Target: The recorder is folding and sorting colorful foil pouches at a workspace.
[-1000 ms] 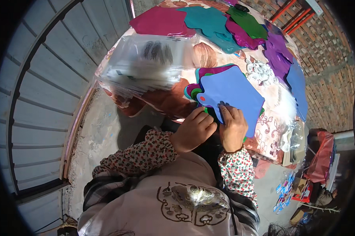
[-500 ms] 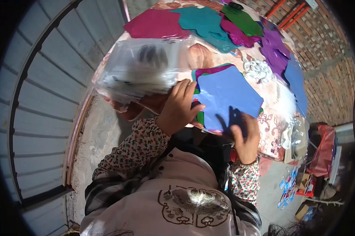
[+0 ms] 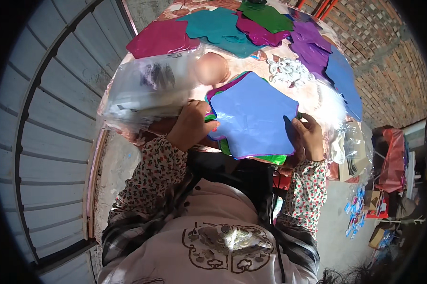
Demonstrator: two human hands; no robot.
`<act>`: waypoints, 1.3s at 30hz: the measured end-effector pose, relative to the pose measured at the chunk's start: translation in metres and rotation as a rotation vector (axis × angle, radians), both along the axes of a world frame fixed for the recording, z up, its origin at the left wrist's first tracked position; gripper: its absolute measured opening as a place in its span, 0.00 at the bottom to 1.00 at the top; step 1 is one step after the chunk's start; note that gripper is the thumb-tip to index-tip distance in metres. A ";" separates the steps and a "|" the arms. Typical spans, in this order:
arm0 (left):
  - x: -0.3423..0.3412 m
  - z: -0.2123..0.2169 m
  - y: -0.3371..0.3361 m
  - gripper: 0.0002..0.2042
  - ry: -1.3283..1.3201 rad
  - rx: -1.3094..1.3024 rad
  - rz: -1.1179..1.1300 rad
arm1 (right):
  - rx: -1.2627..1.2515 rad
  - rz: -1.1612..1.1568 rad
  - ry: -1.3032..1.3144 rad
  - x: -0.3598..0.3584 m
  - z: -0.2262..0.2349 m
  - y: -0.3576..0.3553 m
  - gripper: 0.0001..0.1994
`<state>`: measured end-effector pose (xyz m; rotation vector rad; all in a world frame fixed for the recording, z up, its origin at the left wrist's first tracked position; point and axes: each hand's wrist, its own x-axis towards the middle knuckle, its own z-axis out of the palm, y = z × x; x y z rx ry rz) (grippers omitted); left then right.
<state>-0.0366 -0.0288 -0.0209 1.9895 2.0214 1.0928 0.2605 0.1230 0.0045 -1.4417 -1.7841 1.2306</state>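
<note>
Holding a stack of flat star-shaped foil sheets [image 3: 251, 120], blue on top with green and purple edges showing beneath, the person works at the near edge of a round table with a floral cloth [image 3: 317, 102].

Head view: the left hand [image 3: 191, 124] is closed on the stack's left edge, fingers curled over the rim. The right hand [image 3: 309, 137] pinches the right edge, thumb on the blue face. The stack lies at the table's near side, directly ahead of the person's chest.

As a judgement, squaring such slippery sheets goes best with both grips kept at opposite edges and the pile pressed flat on the cloth, so no layer slides out.

A clear plastic bag with dark contents and a white label [image 3: 147, 92] lies just left of the stack, near the left hand. Further back lie loose foil shapes in magenta [image 3: 159, 38], teal [image 3: 213, 26], green [image 3: 265, 14] and purple [image 3: 310, 42]. A heap of small white rings [image 3: 289, 71] sits beyond the stack. Crumpled clear wrappers [image 3: 351, 146] hang at the table's right edge, and small blue-and-white packets [image 3: 355, 208] lie on the floor.
</note>
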 end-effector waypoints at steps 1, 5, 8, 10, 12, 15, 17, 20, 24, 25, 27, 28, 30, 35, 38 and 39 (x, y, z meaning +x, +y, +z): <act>0.000 0.004 -0.002 0.13 -0.088 -0.091 -0.042 | -0.006 0.012 0.004 -0.004 0.002 -0.004 0.26; 0.001 0.004 -0.009 0.10 -0.250 -0.199 -0.132 | -0.144 -0.071 0.281 -0.009 0.001 -0.028 0.26; 0.003 0.006 -0.016 0.10 -0.204 -0.058 -0.164 | -0.097 -0.015 0.528 -0.009 -0.012 -0.039 0.26; 0.011 0.022 -0.033 0.10 -0.390 -0.149 -0.007 | -0.103 0.002 0.539 -0.008 -0.013 -0.044 0.25; 0.015 0.023 -0.049 0.11 -0.483 -0.199 0.070 | -0.096 0.014 0.562 -0.005 -0.011 -0.049 0.23; 0.011 0.010 -0.080 0.13 -0.949 -0.778 -0.144 | -0.132 -0.023 0.521 0.011 -0.012 -0.055 0.20; 0.027 -0.012 -0.088 0.13 -1.090 -0.693 -0.202 | -0.158 -0.039 0.503 0.013 -0.011 -0.061 0.18; 0.054 -0.046 -0.078 0.14 -1.358 -0.488 -0.324 | -0.160 -0.104 0.534 0.009 -0.006 -0.071 0.14; 0.083 -0.043 -0.049 0.21 -1.765 -0.464 -0.224 | -0.145 -0.088 0.483 0.007 -0.010 -0.072 0.13; 0.088 -0.036 -0.046 0.22 -1.791 -0.471 -0.191 | -0.138 -0.091 0.482 0.007 -0.008 -0.073 0.13; 0.090 -0.034 -0.045 0.22 -1.821 -0.480 -0.159 | -0.197 -0.102 0.478 0.009 -0.006 -0.082 0.13; 0.090 -0.037 -0.045 0.22 -1.756 -0.474 -0.143 | -0.227 -0.108 0.476 0.011 -0.005 -0.086 0.13; 0.089 -0.041 -0.045 0.23 -1.625 -0.461 -0.112 | -0.290 -0.110 0.441 0.019 -0.005 -0.097 0.13; 0.086 -0.026 -0.058 0.17 -1.637 -0.464 -0.071 | -0.556 -0.045 0.336 0.042 -0.006 -0.125 0.16; 0.072 -0.032 -0.056 0.20 -1.359 -0.647 -0.138 | -0.575 -0.045 0.310 0.034 -0.014 -0.140 0.19; 0.070 -0.031 -0.055 0.20 -1.357 -0.655 -0.153 | -0.528 -0.062 0.304 0.028 -0.019 -0.145 0.21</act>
